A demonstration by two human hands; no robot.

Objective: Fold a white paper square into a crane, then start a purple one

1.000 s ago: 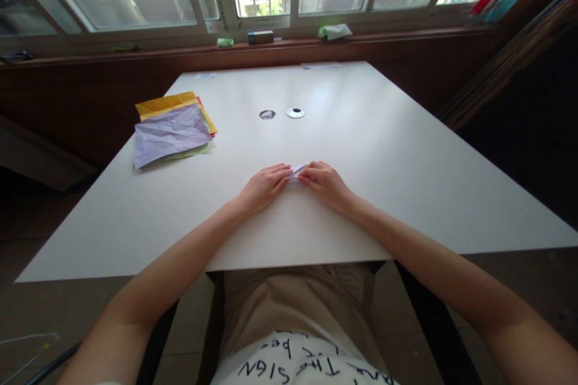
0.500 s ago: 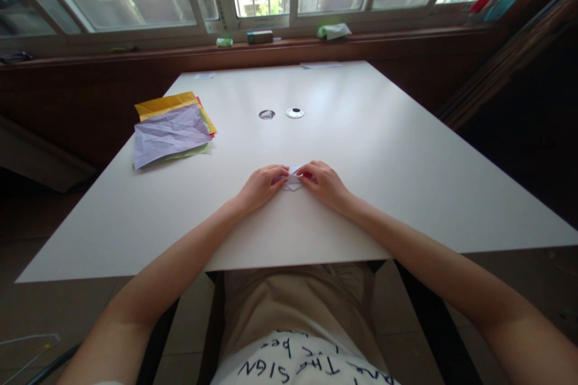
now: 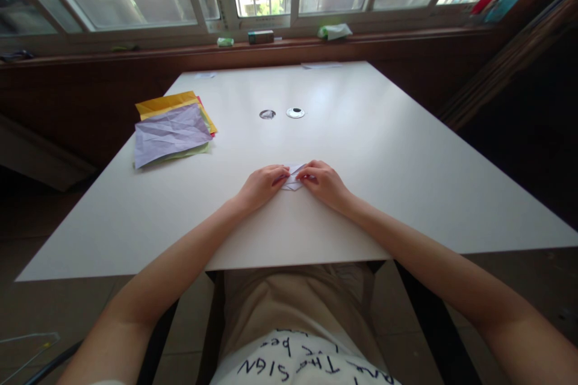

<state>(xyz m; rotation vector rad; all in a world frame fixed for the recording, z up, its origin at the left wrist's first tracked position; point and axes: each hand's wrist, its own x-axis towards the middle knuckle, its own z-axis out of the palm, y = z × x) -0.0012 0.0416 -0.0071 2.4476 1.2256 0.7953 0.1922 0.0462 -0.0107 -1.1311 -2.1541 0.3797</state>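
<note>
A small piece of folded pale-lilac paper (image 3: pixel 293 185) lies on the white table (image 3: pixel 361 150) in front of me. My left hand (image 3: pixel 264 185) grips its left side, fingers curled and thumb pressed close. On the opposite side my right hand (image 3: pixel 326 185) pinches the paper between thumb and fingertips. Both hands rest low on the tabletop, and their fingers hide the paper's outer edges. Creases and a pointed near edge show in the gap between the hands.
Crumpled sheets of lilac paper (image 3: pixel 171 135) and yellow paper (image 3: pixel 167 103) are stacked at the table's left. Beyond my hands, two round grommets (image 3: pixel 295 112) sit in the tabletop. Small items, among them a green-and-white packet (image 3: pixel 335 31), lie on the windowsill.
The small flap between my fingertips now lies flatter, and my right fingertips have shifted slightly on the paper. My arms have hardly moved.
</note>
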